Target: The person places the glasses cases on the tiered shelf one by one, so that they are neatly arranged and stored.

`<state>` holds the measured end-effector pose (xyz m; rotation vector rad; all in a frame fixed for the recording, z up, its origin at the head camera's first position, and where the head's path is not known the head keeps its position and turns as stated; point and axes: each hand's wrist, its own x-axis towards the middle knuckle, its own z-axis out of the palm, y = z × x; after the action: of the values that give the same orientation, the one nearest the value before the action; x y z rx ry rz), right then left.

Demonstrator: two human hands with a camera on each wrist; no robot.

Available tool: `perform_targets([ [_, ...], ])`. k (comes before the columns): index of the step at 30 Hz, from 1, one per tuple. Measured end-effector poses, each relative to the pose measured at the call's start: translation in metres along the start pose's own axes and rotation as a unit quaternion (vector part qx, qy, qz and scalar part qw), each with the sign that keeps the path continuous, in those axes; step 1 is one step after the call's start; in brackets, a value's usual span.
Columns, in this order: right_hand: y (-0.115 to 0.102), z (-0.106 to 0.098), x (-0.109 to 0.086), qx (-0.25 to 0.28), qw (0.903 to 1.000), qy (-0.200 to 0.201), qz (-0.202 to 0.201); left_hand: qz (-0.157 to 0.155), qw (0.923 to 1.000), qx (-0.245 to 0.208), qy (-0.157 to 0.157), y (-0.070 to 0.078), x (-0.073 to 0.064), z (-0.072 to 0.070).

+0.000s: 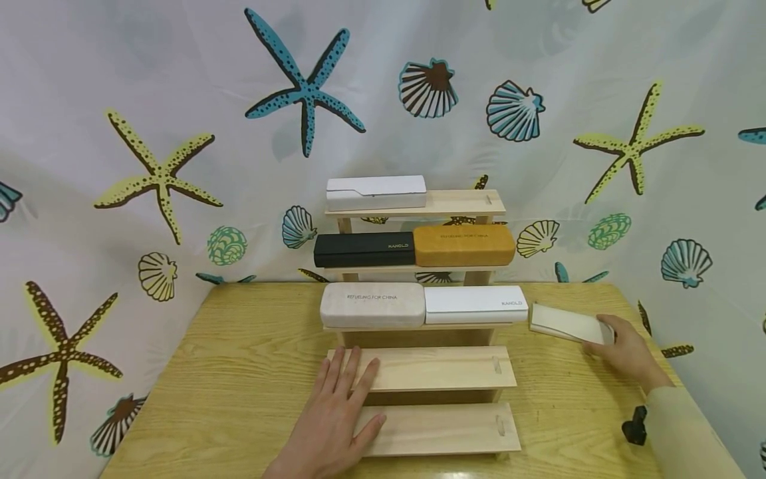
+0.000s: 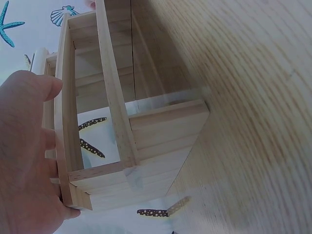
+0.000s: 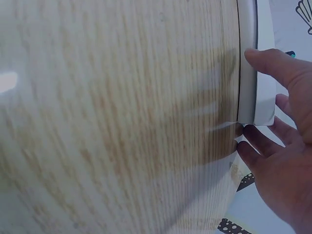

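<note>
On the wooden table [image 1: 251, 372] stands a stepped wooden rack [image 1: 443, 426]. My left hand [image 1: 336, 412] rests on its lower left steps with fingers stretched out; in the left wrist view the thumb touches the edge of a board. To the right of the rack, a cream glasses case [image 1: 565, 322] lies on the table. My right hand [image 1: 625, 349] holds that case at its right end. Seen from the right wrist, the thumb is on the long side of the case [image 3: 247, 87] and other fingertips are by its end.
A white case [image 1: 376, 191] sits on the top step. Below are a black case [image 1: 364, 249] and an orange case [image 1: 463, 246], then a beige case [image 1: 372, 306] and a white KANGLD case [image 1: 475, 305]. A small black object [image 1: 636, 426] lies near the right forearm. A patterned curtain [image 1: 383, 153] hangs behind.
</note>
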<state>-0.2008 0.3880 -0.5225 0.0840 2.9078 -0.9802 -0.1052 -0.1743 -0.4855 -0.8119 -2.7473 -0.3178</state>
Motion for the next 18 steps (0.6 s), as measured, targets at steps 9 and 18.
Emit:
perform_targets([
  [9, 0.0022, 0.0007, -0.0047, -0.024, 0.9997, 0.008, -0.001, -0.003, 1.0000, 0.000, -0.007, -0.0001, -0.0004, -0.0004],
  [18, 0.0013, 0.0003, -0.0077, -0.021, 0.9996, -0.011, 0.015, -0.003, 1.0000, 0.000, -0.008, 0.0000, -0.0005, -0.0007],
])
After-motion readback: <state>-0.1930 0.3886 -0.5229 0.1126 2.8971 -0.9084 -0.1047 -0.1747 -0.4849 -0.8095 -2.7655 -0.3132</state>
